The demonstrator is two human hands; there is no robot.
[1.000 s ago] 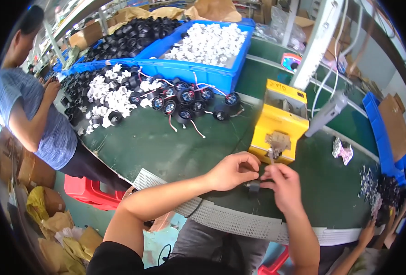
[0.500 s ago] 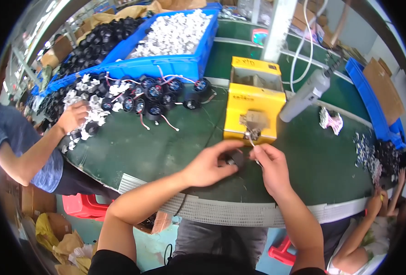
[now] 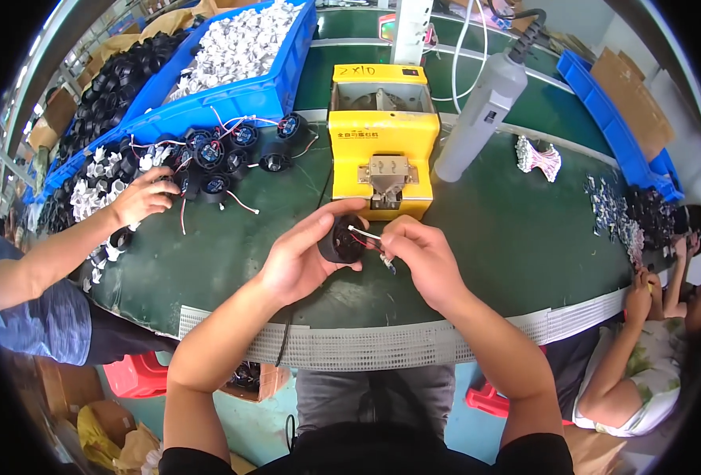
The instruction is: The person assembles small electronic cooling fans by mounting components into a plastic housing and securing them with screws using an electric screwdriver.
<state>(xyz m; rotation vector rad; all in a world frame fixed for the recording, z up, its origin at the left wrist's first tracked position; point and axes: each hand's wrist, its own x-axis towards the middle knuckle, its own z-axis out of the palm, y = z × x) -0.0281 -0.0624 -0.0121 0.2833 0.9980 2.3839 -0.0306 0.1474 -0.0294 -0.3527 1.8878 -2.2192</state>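
Observation:
Just in front of the yellow bench machine, my left hand is closed round a black round housing, its hollow side turned toward my right. Thin white and red wires come out of it. My right hand pinches these wires between thumb and fingers; a white plug tips one of them, and a small bluish part dangles below the fingertips. On the machine's front sits a metal head, just beyond my hands and apart from them.
A blue bin of white plastic parts stands far left. Black housings with wires lie before it, where a co-worker's hand reaches in. A grey cylindrical tool leans right of the machine, short of a wire bundle.
Both hands have drawn back from the machine's metal head, bringing the wires with them. The housing is now turned so its hollow side shows. The view has shifted to the right.

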